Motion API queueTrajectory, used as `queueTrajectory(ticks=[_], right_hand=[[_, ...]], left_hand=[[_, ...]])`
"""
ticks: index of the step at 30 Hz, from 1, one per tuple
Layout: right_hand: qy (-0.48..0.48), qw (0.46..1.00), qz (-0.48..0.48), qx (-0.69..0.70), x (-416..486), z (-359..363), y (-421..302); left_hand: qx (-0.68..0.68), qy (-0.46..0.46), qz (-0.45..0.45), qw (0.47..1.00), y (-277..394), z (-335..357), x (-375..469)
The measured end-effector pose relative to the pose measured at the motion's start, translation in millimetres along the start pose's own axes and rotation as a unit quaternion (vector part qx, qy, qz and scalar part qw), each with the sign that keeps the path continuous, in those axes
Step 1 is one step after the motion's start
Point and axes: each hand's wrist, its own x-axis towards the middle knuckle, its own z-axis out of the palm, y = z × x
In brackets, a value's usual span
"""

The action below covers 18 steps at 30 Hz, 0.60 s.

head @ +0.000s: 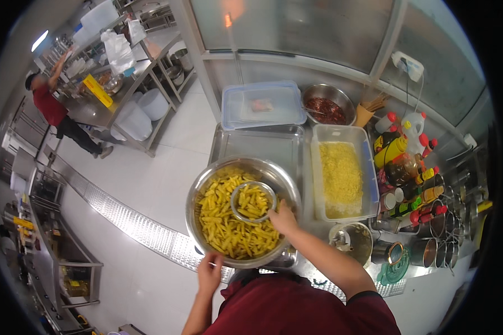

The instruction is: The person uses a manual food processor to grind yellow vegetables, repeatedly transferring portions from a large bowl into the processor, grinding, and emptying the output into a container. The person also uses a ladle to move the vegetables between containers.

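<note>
A large stainless steel bowl (243,264) stands before me, filled with yellow-green, finger-shaped food pieces (222,213). Inside it, a small round metal bowl (253,220) holds more of the same pieces. My right hand (283,220) reaches over the large bowl and grips the small one by its right side. My left hand (209,272) is at the lower left rim of the large bowl, its fingers curled; a small white spot shows at the fingers, and whether they pinch something is unclear. Under the large bowl's far side lies a rectangular metal tray (260,144).
Right of the bowl is a plastic tub (315,176) of yellow shredded food (341,171). Behind are a lidded plastic box (262,104) and a metal bowl of dark red sauce (325,109). Sauce bottles (402,167) crowd the right. A co-worker (52,104) stands at a far-left steel table (96,109).
</note>
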Motion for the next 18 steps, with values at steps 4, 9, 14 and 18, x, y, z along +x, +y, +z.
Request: queueTrajectory(ticks=[4,9,14,18], right_hand=[[0.002,0.996,0.094,0.005,30,9,-15],[-0.023,0.989,0.083,0.121,22,-4,-67],[0.142,0.933,-0.237,-0.232,16,-23,-67],[0.126,0.945,-0.188,-0.235,18,-17,-65]], left_hand=[[0.003,0.087,-0.017,0.996,-55,-47,78],[-0.197,-0.068,-0.083,0.975,-80,-22,113],[-0.36,-0.017,-0.154,0.92,-74,-15,121],[-0.373,-0.075,-0.113,0.918,-53,-28,119]])
